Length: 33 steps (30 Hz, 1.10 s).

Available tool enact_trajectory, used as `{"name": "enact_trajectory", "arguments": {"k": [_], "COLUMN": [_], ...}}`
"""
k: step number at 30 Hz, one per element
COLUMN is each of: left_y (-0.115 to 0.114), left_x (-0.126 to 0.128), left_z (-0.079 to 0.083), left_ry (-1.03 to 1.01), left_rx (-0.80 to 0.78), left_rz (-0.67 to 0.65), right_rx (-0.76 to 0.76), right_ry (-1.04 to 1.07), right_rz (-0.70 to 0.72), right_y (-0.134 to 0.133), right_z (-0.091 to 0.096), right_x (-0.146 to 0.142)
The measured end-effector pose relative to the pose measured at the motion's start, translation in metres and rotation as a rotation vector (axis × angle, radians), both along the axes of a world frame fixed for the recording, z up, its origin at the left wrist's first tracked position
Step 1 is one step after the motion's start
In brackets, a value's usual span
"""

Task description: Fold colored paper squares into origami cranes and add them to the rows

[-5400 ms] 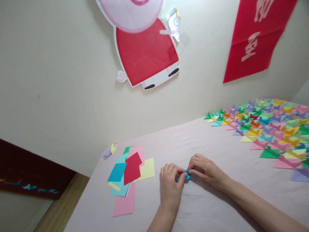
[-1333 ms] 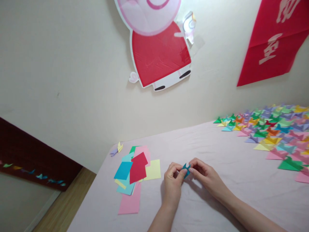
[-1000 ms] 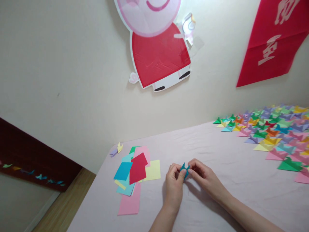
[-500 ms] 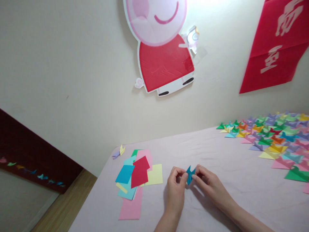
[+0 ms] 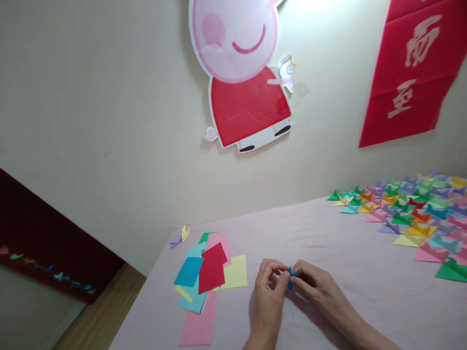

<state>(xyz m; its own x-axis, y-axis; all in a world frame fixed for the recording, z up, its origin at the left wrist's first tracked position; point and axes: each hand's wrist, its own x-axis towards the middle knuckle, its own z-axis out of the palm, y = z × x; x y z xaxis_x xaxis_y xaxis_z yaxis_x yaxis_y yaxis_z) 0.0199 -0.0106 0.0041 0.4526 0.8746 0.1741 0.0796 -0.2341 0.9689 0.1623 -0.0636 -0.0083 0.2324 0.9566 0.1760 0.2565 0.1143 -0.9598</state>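
Paper [image 5: 293, 273] between fingers [image 5: 305, 268], blue, sharp-pointed

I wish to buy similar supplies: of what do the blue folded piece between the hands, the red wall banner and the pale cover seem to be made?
Blue folded piece: probably paper, matte; sharp points and no strong shine.
Red wall banner: dull paper or cloth, unclear which; straight creases.
Pale cover: likely cloth, matte; soft wrinkles.

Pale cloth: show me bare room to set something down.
Bare cloth runs from behind the left hand and right hand to the wall, between the loose sheets and the folded figures. Another patch lies right of the right forearm, nearer than the figures. Crowded: left, overlapping sheets; far right, packed figures.
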Motion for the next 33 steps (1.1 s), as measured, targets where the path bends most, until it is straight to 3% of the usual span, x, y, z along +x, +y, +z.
{"name": "enact_trajectory", "arguments": {"k": [8, 25, 33], "left_y": [0.0027, -0.001, -0.0055], "left_x": [0.0025, 0.0056, 0.0053], "left_z": [-0.0065, -0.0013, -0.0023], "left_ry": [-0.07, -0.042, 0.132], "left_rx": [-0.041, -0.098, 0.068], "left_rz": [0.046, 0.027, 0.022], "right_rx": [-0.003, 0.03, 0.004], "right_ry": [0.017, 0.061, 0.075], "right_rz": [-0.021, -0.036, -0.069], "right_y": [0.0003, 0.0004, 0.0003], "right_z": [0.0044, 0.0054, 0.0029], "right_x": [0.0008, 0.001, 0.0022]}}
